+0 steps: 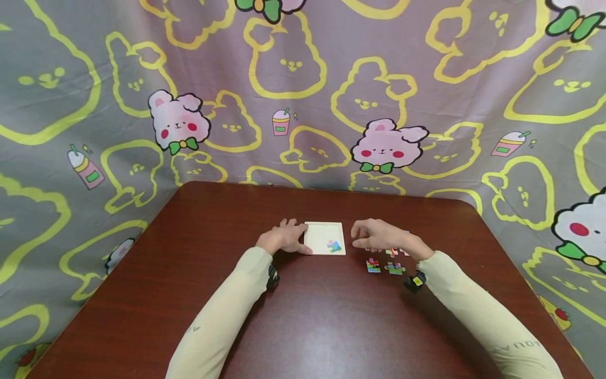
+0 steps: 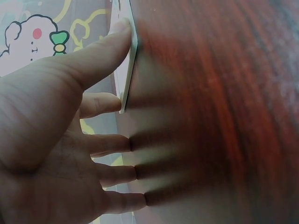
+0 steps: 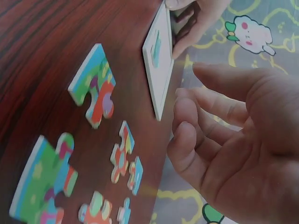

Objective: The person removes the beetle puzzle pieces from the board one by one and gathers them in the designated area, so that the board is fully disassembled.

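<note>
A white square puzzle tray (image 1: 323, 237) lies on the table, with one colourful jigsaw piece (image 1: 334, 246) in its lower right corner. At the tray's left side is my left hand (image 1: 286, 237), fingers spread. Its thumb (image 2: 100, 51) rests on the tray's edge, and the index finger touches a corner. My right hand (image 1: 379, 234) hovers to the right of the tray with loosely bent fingers and nothing between them. Below it lie several loose jigsaw pieces, among them a red and green piece (image 3: 96, 86) and a larger green piece (image 3: 42, 179). The hand partly hides others in the head view.
All of this is on a dark reddish-brown wooden table (image 1: 307, 326). A patterned cloth (image 1: 303, 105) with rabbit drawings hangs behind the table and along its sides.
</note>
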`<control>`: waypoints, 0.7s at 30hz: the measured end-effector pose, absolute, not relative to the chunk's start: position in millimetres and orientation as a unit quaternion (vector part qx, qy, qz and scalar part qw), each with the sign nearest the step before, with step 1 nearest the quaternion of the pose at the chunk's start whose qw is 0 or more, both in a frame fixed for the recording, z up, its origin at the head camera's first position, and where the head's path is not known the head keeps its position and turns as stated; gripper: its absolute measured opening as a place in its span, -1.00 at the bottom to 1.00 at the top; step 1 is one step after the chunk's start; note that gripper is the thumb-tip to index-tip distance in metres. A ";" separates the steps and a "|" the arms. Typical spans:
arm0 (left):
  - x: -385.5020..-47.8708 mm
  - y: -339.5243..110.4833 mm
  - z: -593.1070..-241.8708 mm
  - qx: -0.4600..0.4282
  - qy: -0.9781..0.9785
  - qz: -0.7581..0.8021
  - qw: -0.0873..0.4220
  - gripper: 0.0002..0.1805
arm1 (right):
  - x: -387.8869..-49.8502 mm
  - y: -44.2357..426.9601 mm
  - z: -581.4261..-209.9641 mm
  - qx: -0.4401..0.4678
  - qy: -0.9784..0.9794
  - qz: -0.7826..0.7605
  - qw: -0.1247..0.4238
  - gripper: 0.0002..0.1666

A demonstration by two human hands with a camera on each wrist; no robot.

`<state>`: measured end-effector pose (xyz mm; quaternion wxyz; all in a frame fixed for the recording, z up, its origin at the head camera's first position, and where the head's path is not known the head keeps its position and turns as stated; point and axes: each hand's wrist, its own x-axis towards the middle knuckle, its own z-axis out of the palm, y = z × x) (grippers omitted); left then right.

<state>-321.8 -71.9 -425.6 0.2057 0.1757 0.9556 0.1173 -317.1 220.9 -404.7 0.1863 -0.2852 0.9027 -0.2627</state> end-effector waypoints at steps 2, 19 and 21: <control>-321.7 -71.9 -424.9 0.176 0.956 0.117 0.205 -0.05 | -318.3 216.8 -405.6 -0.287 0.902 -0.264 0.187 -0.72; -322.4 -71.4 -424.1 0.175 0.956 0.116 0.206 -0.06 | -330.4 188.5 -420.0 -0.306 0.902 -0.247 0.177 -0.63; -322.5 -71.3 -423.9 0.174 0.956 0.115 0.206 -0.05 | -330.9 186.2 -420.7 -0.308 0.904 -0.241 0.174 -0.62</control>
